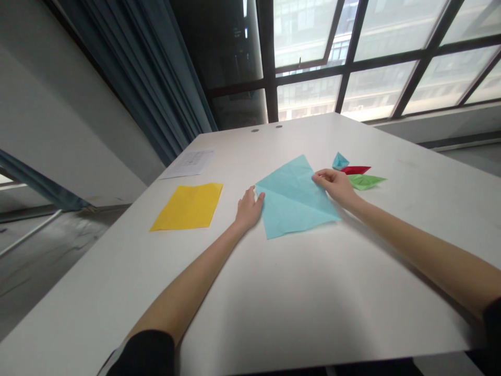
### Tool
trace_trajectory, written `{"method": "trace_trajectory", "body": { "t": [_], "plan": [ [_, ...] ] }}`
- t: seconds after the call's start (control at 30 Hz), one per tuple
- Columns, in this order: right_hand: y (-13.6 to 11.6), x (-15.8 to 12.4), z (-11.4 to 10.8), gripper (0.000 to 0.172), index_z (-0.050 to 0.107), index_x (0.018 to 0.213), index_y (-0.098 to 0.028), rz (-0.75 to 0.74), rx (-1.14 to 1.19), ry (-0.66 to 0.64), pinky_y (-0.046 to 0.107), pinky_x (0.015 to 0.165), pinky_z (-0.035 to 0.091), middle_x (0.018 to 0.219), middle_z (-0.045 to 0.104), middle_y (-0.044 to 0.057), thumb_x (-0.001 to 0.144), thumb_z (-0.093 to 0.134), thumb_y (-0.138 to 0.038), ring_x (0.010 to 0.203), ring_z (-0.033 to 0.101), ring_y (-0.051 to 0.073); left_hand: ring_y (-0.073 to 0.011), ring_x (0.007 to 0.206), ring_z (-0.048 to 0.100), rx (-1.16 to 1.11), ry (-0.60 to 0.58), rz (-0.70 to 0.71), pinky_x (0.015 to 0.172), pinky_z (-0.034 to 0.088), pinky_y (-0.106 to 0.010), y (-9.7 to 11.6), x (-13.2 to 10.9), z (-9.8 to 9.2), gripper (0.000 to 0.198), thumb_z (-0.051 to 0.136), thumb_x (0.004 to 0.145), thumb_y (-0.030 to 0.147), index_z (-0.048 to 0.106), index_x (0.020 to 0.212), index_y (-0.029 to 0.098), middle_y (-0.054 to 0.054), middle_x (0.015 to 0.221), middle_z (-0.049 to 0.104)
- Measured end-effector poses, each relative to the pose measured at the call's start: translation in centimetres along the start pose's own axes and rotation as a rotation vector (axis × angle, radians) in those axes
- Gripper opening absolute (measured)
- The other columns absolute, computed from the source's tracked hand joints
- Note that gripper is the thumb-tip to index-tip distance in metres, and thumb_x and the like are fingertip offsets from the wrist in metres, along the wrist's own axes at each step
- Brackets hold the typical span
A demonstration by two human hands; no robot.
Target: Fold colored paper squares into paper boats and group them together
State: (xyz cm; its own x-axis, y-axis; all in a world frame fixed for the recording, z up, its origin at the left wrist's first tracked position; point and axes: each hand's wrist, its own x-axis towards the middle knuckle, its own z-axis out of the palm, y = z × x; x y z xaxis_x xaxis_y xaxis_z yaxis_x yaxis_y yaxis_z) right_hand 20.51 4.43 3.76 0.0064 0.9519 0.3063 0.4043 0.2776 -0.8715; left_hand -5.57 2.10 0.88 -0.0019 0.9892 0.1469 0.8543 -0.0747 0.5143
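Head view: you are having the blue paper [293, 201] between your two hands, above the middle of the table [289, 297]. Your left hand [249, 210] is touching its left edge near a corner, the thumb lying against the paper; you are not showing clearly enough whether those fingers are gripping it or only steadying it. Your right hand [336, 185] is pinching the upper right edge between thumb and fingers. The sheet is sitting at an angle, with one corner pointing away from you and faint creases crossing its face. Left of your left hand, well apart from it, the yellow paper [190, 207] is lying on the table, and a printed page [190, 163] is lying beyond that. Just beyond your right hand, three small folded pieces are sitting close together: a green one [366, 181], a red one [357, 170] and a blue one [340, 161].
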Motion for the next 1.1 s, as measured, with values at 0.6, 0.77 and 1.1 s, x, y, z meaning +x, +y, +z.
{"method": "trace_trajectory", "body": {
  "t": [0.6, 0.77, 1.1],
  "plan": [
    [4.9, 1.2, -2.4, 0.052, 0.055, 0.109, -0.017, 0.086, -0.397, -0.041, 0.038, 0.073, 0.046, 0.086, 0.062, 0.008, 0.064, 0.065, -0.041, 0.079, 0.059, 0.024, -0.0322, 0.135, 0.013, 0.324, -0.341, 0.194, 0.101, 0.019, -0.06, -0.4, 0.2, -0.4, 0.063, 0.036, 0.08, 0.059, 0.031, 0.135, 0.029, -0.009, 0.148, 0.021],
    [6.1, 1.4, -2.8, 0.037, 0.061, 0.102, -0.017, 0.038, -0.494, -0.28, 0.029, 0.065, 0.046, 0.072, 0.064, 0.002, 0.067, 0.06, -0.03, 0.067, 0.059, 0.017, -0.0276, 0.136, 0.016, 0.344, -0.433, 0.231, 0.106, 0.019, -0.047, -1.1, 1.2, -0.7, 0.062, 0.037, 0.082, 0.05, 0.029, 0.137, 0.021, -0.011, 0.148, 0.02],
    [5.9, 1.3, -2.8, 0.033, 0.065, 0.087, -0.017, -0.01, -0.505, -0.417, 0.027, 0.06, 0.044, 0.074, 0.063, 0.004, 0.065, 0.061, -0.041, 0.066, 0.057, 0.017, -0.0206, 0.131, 0.028, 0.282, -0.332, 0.313, 0.107, 0.021, -0.034, -2.0, 2.0, -0.7, 0.052, 0.044, 0.082, 0.045, 0.044, 0.126, 0.018, -0.01, 0.137, 0.039]
  ]
}}
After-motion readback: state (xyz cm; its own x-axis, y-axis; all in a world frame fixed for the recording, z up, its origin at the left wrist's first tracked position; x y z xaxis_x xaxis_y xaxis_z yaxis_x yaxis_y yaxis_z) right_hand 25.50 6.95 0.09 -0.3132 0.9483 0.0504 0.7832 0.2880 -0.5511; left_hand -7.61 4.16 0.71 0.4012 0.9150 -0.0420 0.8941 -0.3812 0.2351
